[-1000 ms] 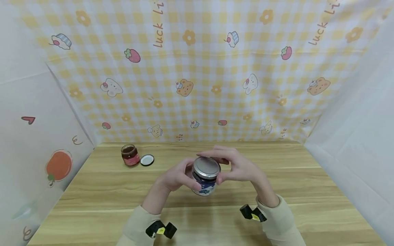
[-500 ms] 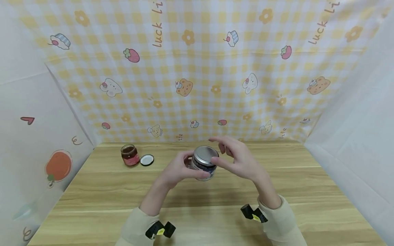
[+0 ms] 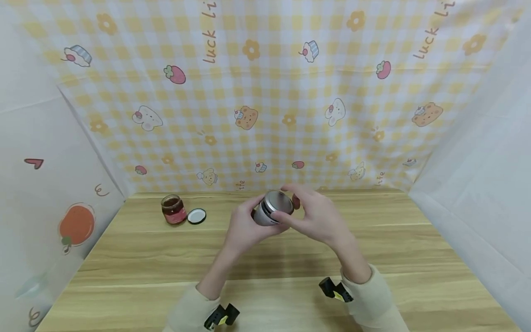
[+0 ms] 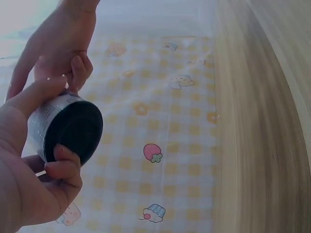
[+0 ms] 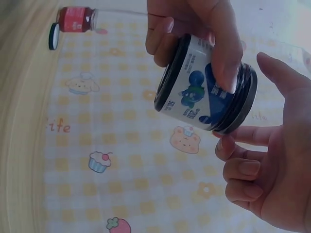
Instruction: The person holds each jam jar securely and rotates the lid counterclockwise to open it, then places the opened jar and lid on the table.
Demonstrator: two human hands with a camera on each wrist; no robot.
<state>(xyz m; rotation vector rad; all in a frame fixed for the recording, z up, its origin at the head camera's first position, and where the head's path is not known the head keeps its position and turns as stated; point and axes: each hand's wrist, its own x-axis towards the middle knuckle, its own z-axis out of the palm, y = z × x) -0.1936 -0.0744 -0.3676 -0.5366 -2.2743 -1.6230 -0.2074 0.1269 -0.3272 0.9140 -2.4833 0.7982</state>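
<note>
My left hand (image 3: 244,226) grips a blueberry jam jar (image 3: 262,217) round its body, raised above the table and tilted. Its white and blue label shows in the right wrist view, where the jar (image 5: 194,90) lies nearly sideways. A silver lid (image 3: 279,202) sits on the jar. Spread across the lid is my right hand (image 3: 321,216). In the right wrist view its thumb (image 5: 282,73) stands a little off the lid, while the index fingertip meets the rim. The left wrist view shows the jar's dark base (image 4: 75,128), with left fingers against it.
At the back left of the wooden table (image 3: 145,263) stands an open jar with a red label (image 3: 174,212). Its lid (image 3: 197,216) lies beside it, pale inside up. A checked cloth (image 3: 274,92) hangs behind the table, with white sheets on both sides.
The jar has been lifted away from me and tilted. My right hand came off the lid, opened, then came back round it. The left hand turned with the jar.
</note>
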